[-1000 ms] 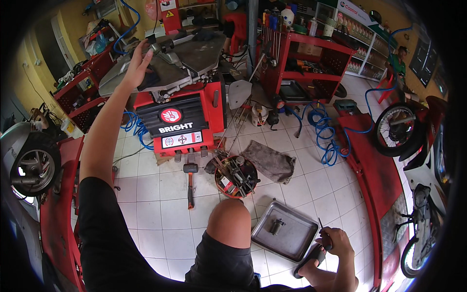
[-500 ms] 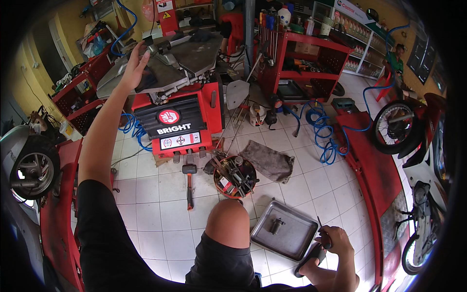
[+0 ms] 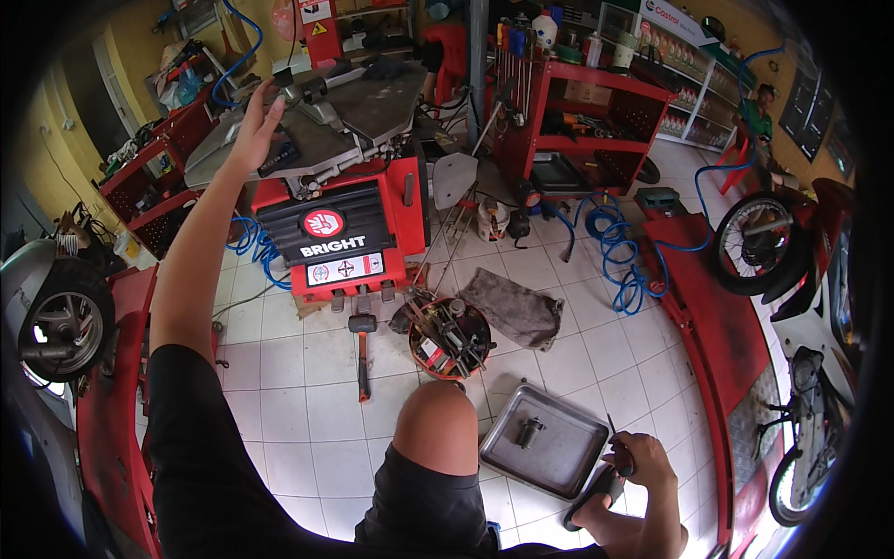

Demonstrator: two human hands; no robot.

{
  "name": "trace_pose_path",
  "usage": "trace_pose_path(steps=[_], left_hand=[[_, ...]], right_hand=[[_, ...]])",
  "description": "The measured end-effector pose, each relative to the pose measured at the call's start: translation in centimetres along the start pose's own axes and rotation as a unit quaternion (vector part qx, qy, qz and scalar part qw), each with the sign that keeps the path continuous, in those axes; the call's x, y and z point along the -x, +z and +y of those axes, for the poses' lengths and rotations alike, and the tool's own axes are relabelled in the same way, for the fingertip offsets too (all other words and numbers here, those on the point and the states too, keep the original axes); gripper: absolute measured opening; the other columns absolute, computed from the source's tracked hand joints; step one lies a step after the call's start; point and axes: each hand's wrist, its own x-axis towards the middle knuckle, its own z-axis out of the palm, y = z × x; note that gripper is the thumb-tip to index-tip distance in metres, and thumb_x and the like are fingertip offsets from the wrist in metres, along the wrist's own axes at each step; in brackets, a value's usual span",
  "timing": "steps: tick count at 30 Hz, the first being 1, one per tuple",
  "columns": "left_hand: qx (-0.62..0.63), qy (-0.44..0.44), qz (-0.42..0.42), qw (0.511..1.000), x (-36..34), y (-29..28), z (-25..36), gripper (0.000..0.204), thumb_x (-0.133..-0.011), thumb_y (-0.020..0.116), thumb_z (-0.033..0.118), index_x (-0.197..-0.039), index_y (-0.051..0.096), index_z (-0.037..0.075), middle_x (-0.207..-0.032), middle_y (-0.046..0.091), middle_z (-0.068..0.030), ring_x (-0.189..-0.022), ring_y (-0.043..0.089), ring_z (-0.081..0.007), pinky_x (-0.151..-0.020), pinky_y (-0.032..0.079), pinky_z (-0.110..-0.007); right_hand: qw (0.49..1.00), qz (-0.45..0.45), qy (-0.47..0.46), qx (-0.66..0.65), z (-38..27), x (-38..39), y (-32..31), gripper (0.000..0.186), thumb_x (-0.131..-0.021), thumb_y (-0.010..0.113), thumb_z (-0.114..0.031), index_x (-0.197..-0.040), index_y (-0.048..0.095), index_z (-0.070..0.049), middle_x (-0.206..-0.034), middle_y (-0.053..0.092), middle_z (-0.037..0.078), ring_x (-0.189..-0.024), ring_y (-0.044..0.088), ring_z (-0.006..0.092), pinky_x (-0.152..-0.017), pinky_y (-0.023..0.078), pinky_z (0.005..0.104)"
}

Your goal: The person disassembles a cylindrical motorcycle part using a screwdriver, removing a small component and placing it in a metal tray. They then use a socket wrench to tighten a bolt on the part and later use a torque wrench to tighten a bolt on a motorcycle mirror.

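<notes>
My left hand [image 3: 255, 126] is raised over the near left side of a grey metal machine top [image 3: 377, 107], its fingers stretched out. A dark object [image 3: 282, 156] shows beside that wrist; its kind cannot be made out. Low on the right, my right hand [image 3: 644, 458] is closed around the dark red handle of a screwdriver [image 3: 624, 455], its thin shaft pointing up and away. Just left of it a shallow metal tray [image 3: 498, 452] lies on the floor, with a small cylindrical metal part [image 3: 530, 432] in it.
Ahead lie a hammer [image 3: 361, 349], a round tub of tools [image 3: 486, 359] and a grey cloth [image 3: 512, 307]. The machine's red base [image 3: 400, 200] stands beyond. Blue hoses [image 3: 610, 233] coil near a red ramp [image 3: 703, 307] at right. Motorcycle parts flank both sides; a person [image 3: 762, 116] sits far right.
</notes>
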Motion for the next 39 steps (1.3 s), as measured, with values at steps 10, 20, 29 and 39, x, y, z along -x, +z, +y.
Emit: trace_pose_path(steps=[10, 20, 29, 39], left_hand=[[-0.216, 0.055, 0.062, 0.973, -1.0, -1.8, -3.4, 0.079, -0.099, 0.057, 0.053, -0.154, 0.030, 0.003, -0.153, 0.041, -0.0199, -0.133, 0.049, -0.0343, -0.102, 0.049, -0.043], [-0.487, -0.292, 0.011, 0.823, -4.5, 0.6, -3.0, 0.106, -0.078, 0.070, 0.062, -0.153, 0.030, -0.002, -0.155, 0.035, -0.0283, -0.141, 0.040, -0.0482, -0.115, 0.038, -0.050], [-0.501, -0.317, -0.009, 0.805, -4.4, 2.7, -1.4, 0.098, -0.078, 0.071, 0.050, -0.151, 0.032, -0.001, -0.157, 0.032, -0.0279, -0.141, 0.040, -0.0494, -0.115, 0.038, -0.051], [-0.501, -0.319, -0.028, 0.804, -6.0, 2.4, -3.4, 0.101, -0.074, 0.072, 0.041, -0.155, 0.028, 0.002, -0.160, 0.028, -0.0273, -0.143, 0.037, -0.0486, -0.116, 0.037, -0.051]], right_hand=[[0.999, -0.027, 0.022, -0.006, 0.0, 0.0, -0.1, 0.029, -0.078, 0.083, -0.022, -0.096, 0.068, -0.005, -0.073, 0.068, 0.010, -0.073, 0.067, 0.0321, -0.065, 0.051, 0.0409], [0.999, -0.033, 0.012, -0.003, 0.8, 0.2, -0.4, 0.033, -0.082, 0.079, -0.027, -0.104, 0.067, -0.006, -0.077, 0.068, 0.014, -0.076, 0.066, 0.0344, -0.068, 0.052, 0.0431], [0.999, -0.030, 0.003, 0.020, 1.2, 0.5, -0.7, 0.035, -0.085, 0.078, -0.033, -0.107, 0.068, -0.008, -0.075, 0.067, 0.016, -0.076, 0.067, 0.0353, -0.069, 0.052, 0.0435], [1.000, -0.019, 0.004, 0.019, 1.2, 0.7, -1.4, 0.033, -0.083, 0.079, -0.029, -0.108, 0.068, -0.010, -0.078, 0.069, 0.015, -0.077, 0.068, 0.0355, -0.071, 0.053, 0.0436]])
